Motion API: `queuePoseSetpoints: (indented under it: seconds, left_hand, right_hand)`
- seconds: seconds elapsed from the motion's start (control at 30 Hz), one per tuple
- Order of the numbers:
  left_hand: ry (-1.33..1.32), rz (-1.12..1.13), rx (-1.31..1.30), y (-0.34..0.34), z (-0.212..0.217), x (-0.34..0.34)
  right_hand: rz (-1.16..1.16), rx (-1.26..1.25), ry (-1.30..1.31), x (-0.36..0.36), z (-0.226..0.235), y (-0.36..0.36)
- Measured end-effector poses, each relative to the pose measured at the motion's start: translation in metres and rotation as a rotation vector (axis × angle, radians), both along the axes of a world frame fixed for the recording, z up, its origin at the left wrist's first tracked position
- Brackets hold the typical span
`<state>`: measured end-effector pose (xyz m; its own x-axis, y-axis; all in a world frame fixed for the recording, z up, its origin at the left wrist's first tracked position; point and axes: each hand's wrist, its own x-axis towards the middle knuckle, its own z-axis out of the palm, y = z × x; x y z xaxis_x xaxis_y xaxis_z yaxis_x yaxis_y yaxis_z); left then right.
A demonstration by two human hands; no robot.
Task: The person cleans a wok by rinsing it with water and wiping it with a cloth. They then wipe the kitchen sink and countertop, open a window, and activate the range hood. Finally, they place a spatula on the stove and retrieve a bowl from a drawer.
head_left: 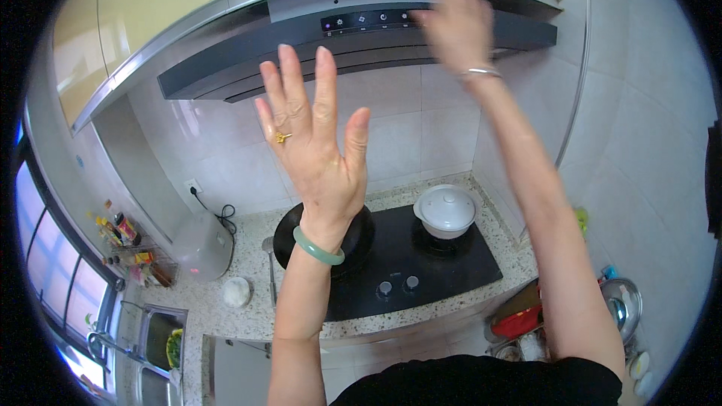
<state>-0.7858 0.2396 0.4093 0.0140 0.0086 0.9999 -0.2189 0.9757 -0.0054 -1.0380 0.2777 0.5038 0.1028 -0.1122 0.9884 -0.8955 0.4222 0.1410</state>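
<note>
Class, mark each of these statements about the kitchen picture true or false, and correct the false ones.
1. The right hand is up at the range hood. True.
2. The left hand holds a ladle. False: it is open and empty, fingers spread.
3. A white lidded pot sits on the right burner. True.
4. The dark pan is on the counter by the sink. False: it is on the left burner.
5. The left wrist wears a green bangle. True.

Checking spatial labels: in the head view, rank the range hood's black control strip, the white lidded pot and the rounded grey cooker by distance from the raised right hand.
1. Black control strip, just left of the blurred right hand.
2. White lidded pot, below on the right burner.
3. Rounded grey cooker, far lower left on the counter.
</note>
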Motion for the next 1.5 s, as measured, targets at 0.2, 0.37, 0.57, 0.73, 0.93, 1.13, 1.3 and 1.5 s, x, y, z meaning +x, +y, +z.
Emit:
queuePoseSetpoints:
  seconds: [0.2, 0.37, 0.57, 0.73, 0.93, 1.13, 1.3, 1.5]
  left_hand:
    - [-0.122, 0.058, -0.011, 0.004, 0.02, -0.073]
    - [-0.137, 0.076, 0.007, 0.004, 0.02, -0.093]
    - [-0.133, 0.012, 0.035, -0.011, -0.002, -0.054]
    - [-0.166, 0.07, 0.066, -0.008, -0.016, -0.031]
    - [-0.222, 0.072, 0.095, -0.012, -0.024, -0.025]
    - [-0.239, 0.052, 0.075, -0.012, -0.026, -0.027]
    - [-0.249, 0.04, 0.091, -0.012, -0.025, -0.025]
    - [-0.253, 0.069, 0.095, -0.018, -0.027, -0.023]
  right_hand:
    - [-0.317, -0.035, -0.043, -0.062, -0.086, 0.087]
    - [-0.08, 0.031, -0.032, 0.023, -0.079, 0.063]
    - [0.237, 0.082, 0.025, 0.061, -0.086, 0.047]
    - [0.343, 0.15, -0.012, 0.084, -0.111, 0.037]
    - [0.371, 0.13, -0.017, 0.088, -0.12, 0.029]
    - [0.442, 0.094, -0.036, 0.098, -0.112, 0.019]
    - [0.467, 0.081, -0.047, 0.1, -0.11, 0.014]
    - [0.436, 0.109, -0.083, 0.099, -0.114, 0.009]
